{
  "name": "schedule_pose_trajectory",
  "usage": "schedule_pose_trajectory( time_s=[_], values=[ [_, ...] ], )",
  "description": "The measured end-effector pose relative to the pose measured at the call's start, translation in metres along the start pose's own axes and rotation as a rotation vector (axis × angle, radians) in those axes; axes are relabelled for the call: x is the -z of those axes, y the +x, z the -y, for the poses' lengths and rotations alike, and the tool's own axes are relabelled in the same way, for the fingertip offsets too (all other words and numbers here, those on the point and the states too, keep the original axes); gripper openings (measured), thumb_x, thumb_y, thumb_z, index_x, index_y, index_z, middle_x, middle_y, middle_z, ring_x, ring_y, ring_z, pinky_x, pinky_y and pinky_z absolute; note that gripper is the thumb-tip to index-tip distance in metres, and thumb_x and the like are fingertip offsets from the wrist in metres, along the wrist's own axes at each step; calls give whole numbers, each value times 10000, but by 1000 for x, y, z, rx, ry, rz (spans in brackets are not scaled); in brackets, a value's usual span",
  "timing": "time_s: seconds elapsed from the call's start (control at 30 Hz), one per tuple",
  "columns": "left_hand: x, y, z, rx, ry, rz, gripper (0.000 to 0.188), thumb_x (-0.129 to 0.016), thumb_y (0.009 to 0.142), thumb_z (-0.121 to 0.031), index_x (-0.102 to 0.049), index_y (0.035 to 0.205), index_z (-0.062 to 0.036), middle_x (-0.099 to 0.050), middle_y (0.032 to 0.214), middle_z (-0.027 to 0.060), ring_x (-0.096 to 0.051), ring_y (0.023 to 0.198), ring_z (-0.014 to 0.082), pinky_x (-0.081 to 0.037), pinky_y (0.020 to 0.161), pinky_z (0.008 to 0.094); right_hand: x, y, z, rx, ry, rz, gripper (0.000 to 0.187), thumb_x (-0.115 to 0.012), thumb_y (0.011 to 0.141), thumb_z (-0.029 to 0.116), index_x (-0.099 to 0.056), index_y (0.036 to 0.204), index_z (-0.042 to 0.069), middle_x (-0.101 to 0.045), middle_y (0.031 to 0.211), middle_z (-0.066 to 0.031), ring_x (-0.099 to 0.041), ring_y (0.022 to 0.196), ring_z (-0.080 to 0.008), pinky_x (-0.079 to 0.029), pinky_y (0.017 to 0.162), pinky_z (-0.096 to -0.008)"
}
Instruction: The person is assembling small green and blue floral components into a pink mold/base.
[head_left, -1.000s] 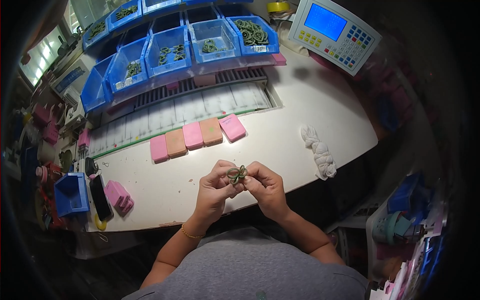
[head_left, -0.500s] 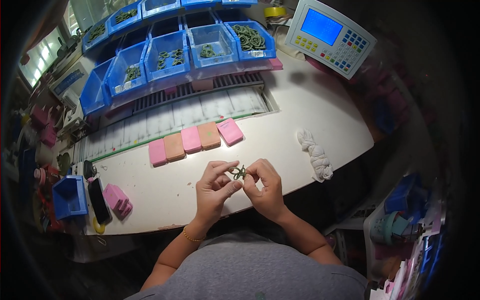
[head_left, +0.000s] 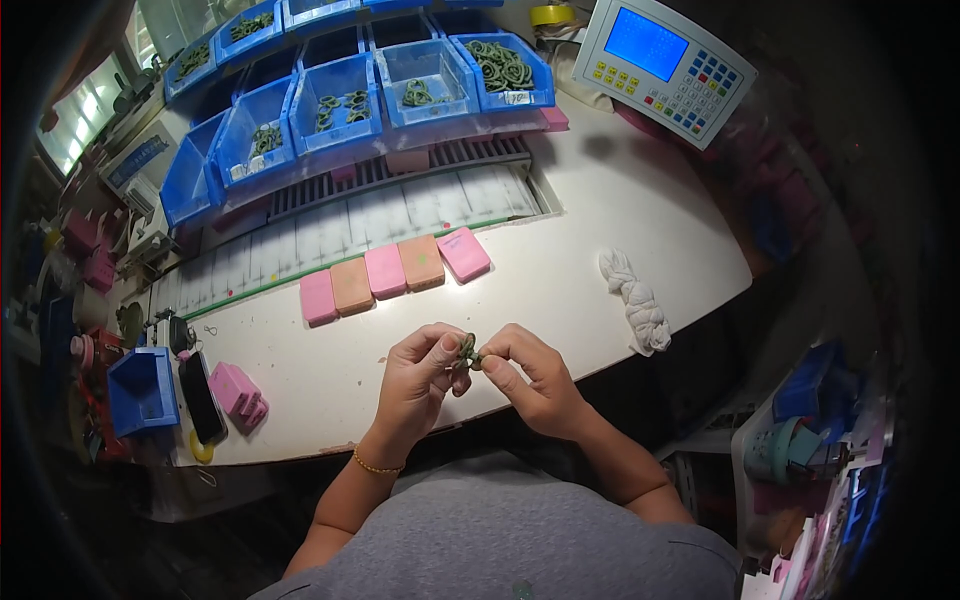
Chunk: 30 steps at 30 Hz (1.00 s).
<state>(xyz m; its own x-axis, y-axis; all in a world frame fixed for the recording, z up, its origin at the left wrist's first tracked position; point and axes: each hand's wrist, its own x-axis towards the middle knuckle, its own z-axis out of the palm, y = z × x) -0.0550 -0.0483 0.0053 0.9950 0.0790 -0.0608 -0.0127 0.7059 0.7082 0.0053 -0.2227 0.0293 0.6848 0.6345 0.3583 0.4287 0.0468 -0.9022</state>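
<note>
My left hand (head_left: 412, 382) pinches a few small dark green rings (head_left: 468, 350) between thumb and fingers, over the near part of the white table. From the other side, the thumb and fingertips of my right hand (head_left: 541, 382) close on the same rings. They look like wax rings; fingers partly cover them, so how they join cannot be seen. Beyond my hands lies a row of flat pink and orange blocks (head_left: 422, 262), the rightmost pink block (head_left: 464, 255) slightly tilted.
Blue bins (head_left: 505, 75) holding green rings stand at the back. A keypad unit with a blue screen (head_left: 668, 65) is at far right. Nearer lie a twisted white cloth (head_left: 637, 300), a phone (head_left: 202, 398), a pink block stack (head_left: 236, 390) and a blue bin (head_left: 143, 392) at left.
My left thumb has come up onto the rings, and the fingers of both hands have shifted round them. The rings are turned and more bunched. The view has moved slightly.
</note>
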Motion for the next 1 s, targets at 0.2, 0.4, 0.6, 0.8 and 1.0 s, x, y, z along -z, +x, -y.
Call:
schedule_pose_trajectory(
  time_s=[0.2,0.4,0.6,0.8,1.0],
  values=[
    [-1,-1,-2,116,-94,0,179,-643,1026,-204,-675,1050,-30,-668,905,52,-573,697,98,-474,588,233,4,-3,-9,-324,513,139,236,-518,1088,230,-629,1063,23,-577,907,6,-535,797,-83,-462,726,-254],
    [0,-1,0,168,-136,-45,193,-655,1021,-210,-679,1055,-22,-661,892,41,-558,685,91,-469,596,227,-6,-6,-11,-329,395,48,241,-492,1093,211,-604,1025,9,-592,858,-44,-584,749,-131,-477,665,-289],
    [0,0,4,93,-2,-84,207,-682,1005,-214,-696,1042,-11,-652,884,39,-543,673,96,-464,602,233,-17,-7,-15,110,-372,-158,261,-461,1089,187,-577,953,-3,-641,793,-134,-664,660,-274,-491,586,-366],
    [1,-1,6,104,43,-74,206,-606,1045,-201,-681,1073,-11,-648,863,24,-558,654,88,-441,585,235,-18,-7,-16,-76,-130,-251,327,-451,1095,202,-567,869,-4,-635,729,-121,-598,567,-215,-467,552,-342],
    [7,-2,3,194,-140,-74,216,-563,1067,-262,-635,1087,-60,-608,870,7,-495,652,84,-402,611,239,-20,-40,-29,-20,-173,-309,217,-542,1048,147,-597,876,26,-644,724,-107,-583,552,-216,-455,519,-325]
  ],
)
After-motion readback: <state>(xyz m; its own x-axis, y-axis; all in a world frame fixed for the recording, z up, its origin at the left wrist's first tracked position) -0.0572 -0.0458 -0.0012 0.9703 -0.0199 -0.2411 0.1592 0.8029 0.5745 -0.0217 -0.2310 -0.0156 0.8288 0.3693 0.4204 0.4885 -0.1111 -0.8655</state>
